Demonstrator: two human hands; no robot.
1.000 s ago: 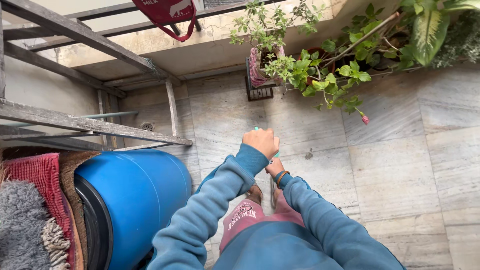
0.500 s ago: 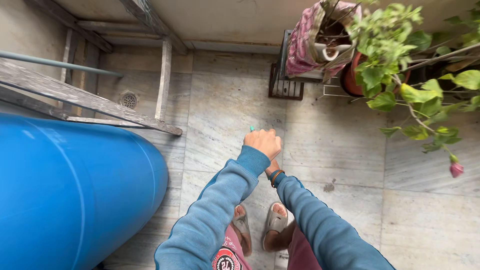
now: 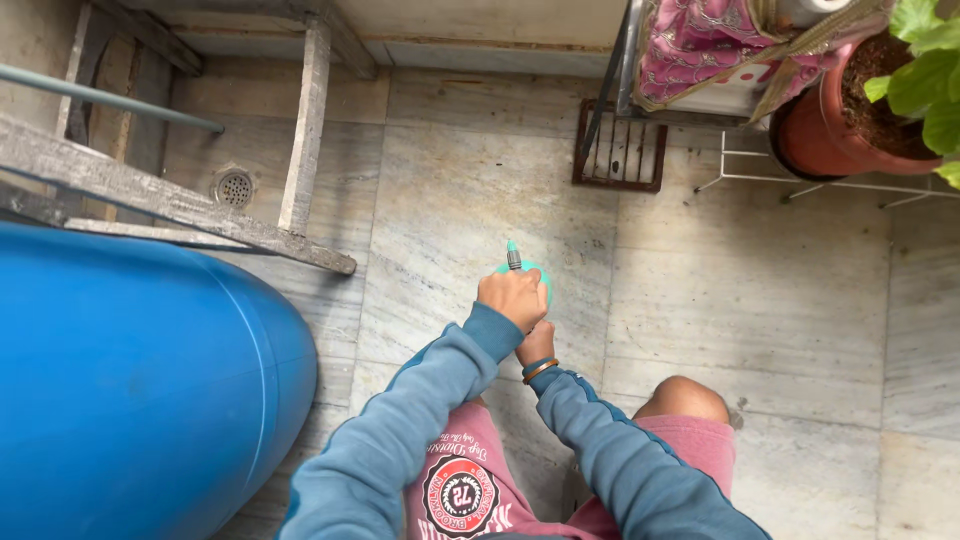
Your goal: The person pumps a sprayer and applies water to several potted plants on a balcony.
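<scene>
Our left hand [image 3: 514, 297] is closed around the top of a green spray bottle [image 3: 520, 266], held over the marble floor [image 3: 450, 200]; our right hand [image 3: 538, 344] sits just beneath it, grip hidden, so we cannot tell. A blue barrel [image 3: 130, 380] lies at the floor's left edge, a terracotta pot [image 3: 830, 130] near the far right corner.

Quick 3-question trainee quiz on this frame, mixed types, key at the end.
1. True or false: the left hand grips the top of the teal spray bottle.
2. Which thing fills the lower left of the view? A) blue barrel B) a red bucket C) a white crate
3. Fill in: the right hand sits ____ the left hand, with bands on its wrist.

Key
1. True
2. A
3. Below, partly hidden by it; whether it holds the bottle cannot be told.
</scene>
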